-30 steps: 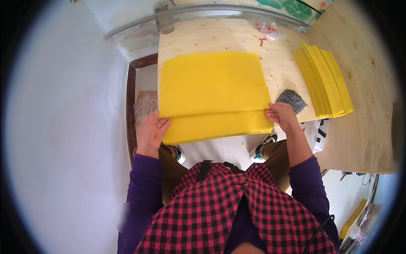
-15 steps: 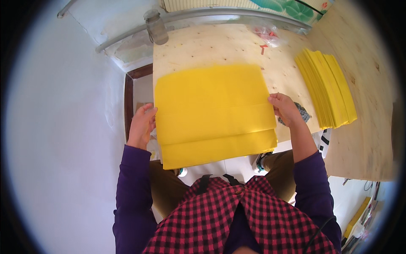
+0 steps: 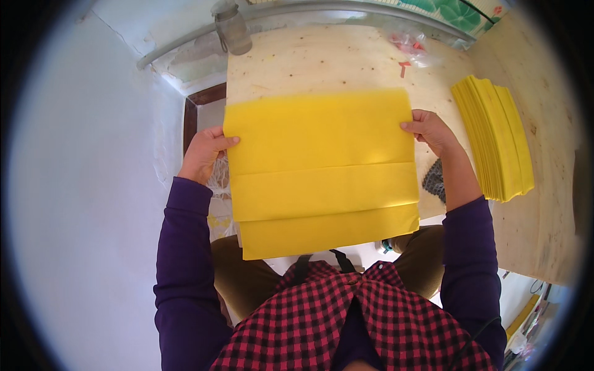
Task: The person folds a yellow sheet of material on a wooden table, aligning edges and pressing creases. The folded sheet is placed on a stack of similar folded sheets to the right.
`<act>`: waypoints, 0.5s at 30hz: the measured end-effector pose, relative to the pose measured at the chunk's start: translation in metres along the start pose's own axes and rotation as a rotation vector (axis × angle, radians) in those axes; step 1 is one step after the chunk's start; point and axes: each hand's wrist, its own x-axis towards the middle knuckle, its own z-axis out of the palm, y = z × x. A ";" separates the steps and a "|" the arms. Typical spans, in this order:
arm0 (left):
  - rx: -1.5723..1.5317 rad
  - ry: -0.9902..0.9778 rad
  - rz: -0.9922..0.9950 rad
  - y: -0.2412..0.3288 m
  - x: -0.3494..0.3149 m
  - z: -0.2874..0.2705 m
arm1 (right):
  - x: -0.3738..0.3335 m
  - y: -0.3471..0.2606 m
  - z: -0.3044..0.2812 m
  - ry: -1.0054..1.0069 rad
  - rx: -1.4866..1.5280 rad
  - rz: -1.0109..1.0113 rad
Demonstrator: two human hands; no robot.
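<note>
Pale wood, dotted with small dark knots, is seen across the tabletop (image 3: 297, 65), which is bordered on the left by a whitish wall (image 3: 93, 161) and at the back by a grey pipe (image 3: 291, 8). Behind the pipe, a panel (image 3: 455, 12) is decorated with green leaf shapes.

A folded yellow sheet (image 3: 322, 139) is held out in front of the torso, its far part seen against the wood and its near part reaching over the lap. It is crossed by a crease, and below that a layered edge is shown, with a further strip of yellow exposed beneath it.

Both hands are closed on the sheet. Its left side, near the far corner, is pinched by the left hand (image 3: 203, 151), with the thumb laid on top. Its right side is gripped likewise by the right hand (image 3: 433, 131), a little below the far corner.

To the right, a stack of folded yellow pieces (image 3: 492, 139) is set well apart from the sheet. Beside the right forearm, and partly covered by it, a dark grey textured cloth (image 3: 434, 179) is seen. Toward the back, a clear plastic bag (image 3: 409, 48) with red bits is placed near a red scrap (image 3: 403, 69); at the far left corner, a grey translucent bottle (image 3: 232, 31) is seen.
</note>
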 end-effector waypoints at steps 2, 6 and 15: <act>0.044 0.005 0.012 0.002 -0.002 -0.001 | 0.000 -0.002 -0.002 -0.008 -0.028 0.004; 0.127 0.015 -0.004 0.006 -0.006 -0.002 | 0.003 -0.010 -0.001 -0.018 -0.049 0.016; 0.153 0.115 0.089 -0.006 -0.011 0.002 | -0.008 -0.016 0.020 0.144 0.015 -0.093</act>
